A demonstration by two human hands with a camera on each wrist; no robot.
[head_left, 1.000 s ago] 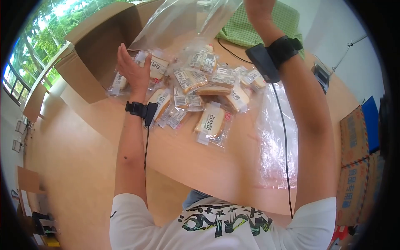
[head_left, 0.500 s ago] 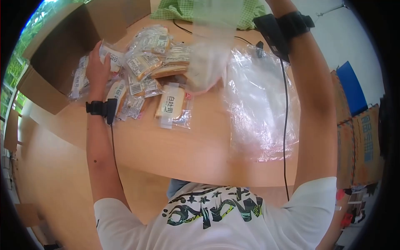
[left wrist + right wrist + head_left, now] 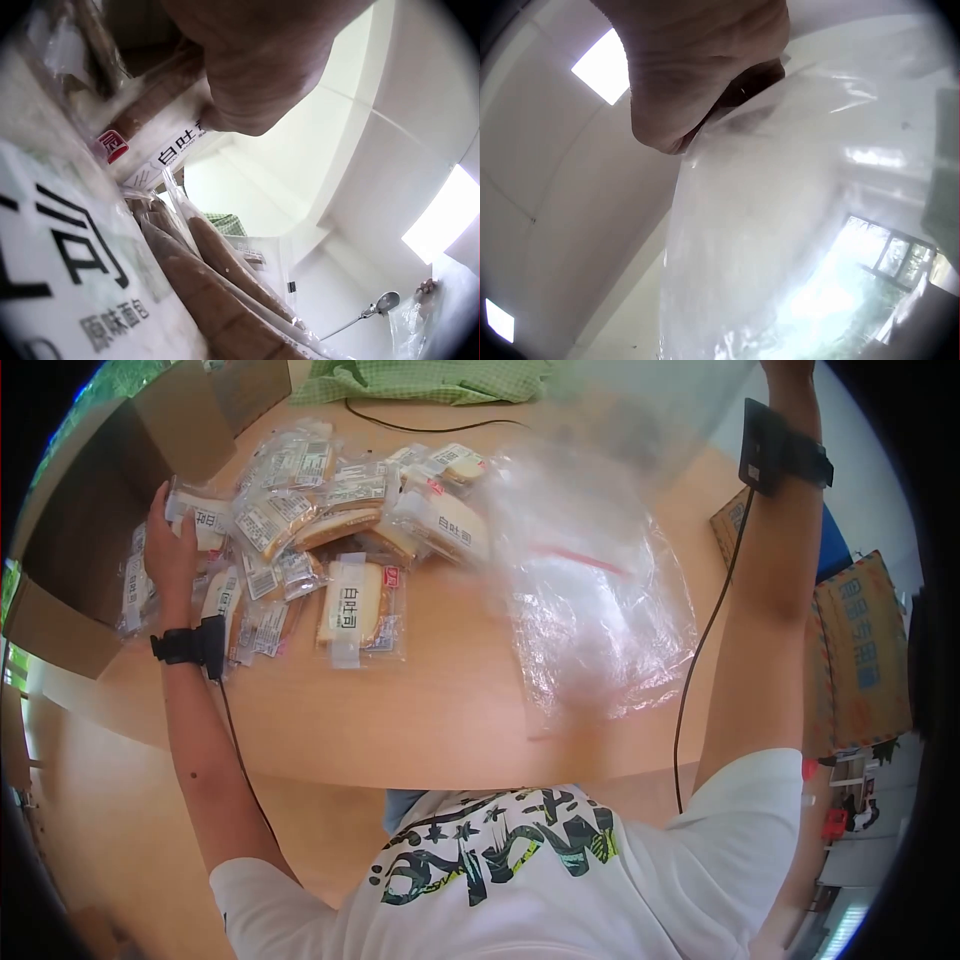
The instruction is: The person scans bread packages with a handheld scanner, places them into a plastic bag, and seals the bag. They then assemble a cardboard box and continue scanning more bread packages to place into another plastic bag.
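At the left of the pile my left hand grips a packet of sliced white bread in clear wrap. In the left wrist view the thumb presses on the label side of that packet. My right hand, raised high and mostly cut off at the top of the head view, pinches the edge of a large clear plastic bag. The bag hangs down, blurred, over the table's right side. Several more bread packets lie heaped beside the left hand.
An open cardboard box stands at the left, against the pile. Flat clear plastic bags lie on the table at the right. Behind are a green checked cloth and a black cable. Printed cartons stand beyond the right arm.
My left hand, open above the packets earlier, now grips a bread packet. The right hand has swung the clear bag from over the pile to the right. The head view has turned right.
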